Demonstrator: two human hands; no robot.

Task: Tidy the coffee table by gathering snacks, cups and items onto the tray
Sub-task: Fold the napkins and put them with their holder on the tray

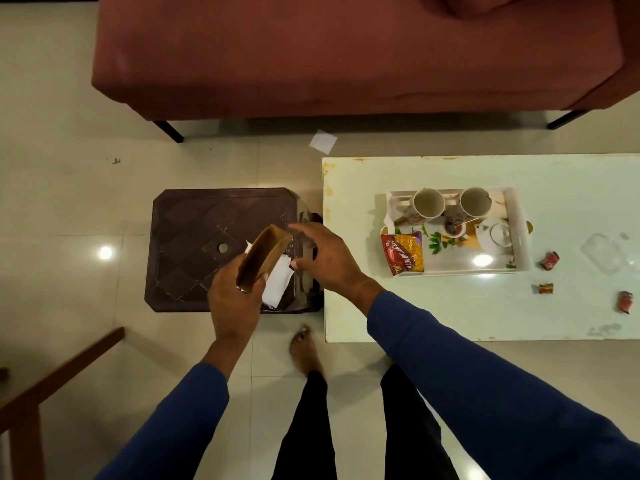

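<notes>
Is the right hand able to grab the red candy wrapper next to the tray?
Probably yes. The right hand is open and holds nothing, and the red wrapper lies alone on bare table beside the tray. The hand is over the brown stool, so it must swing across.

The desk point(571, 317) runs off the right edge, its far end unseen. The hands, left point(235, 299) and right point(329, 258), cover part of the brown stool point(194, 237) and of the white paper point(277, 285). The three small wrappers point(550, 260) are too small to read. The sofa point(346, 57) is cut off at the top.
</notes>
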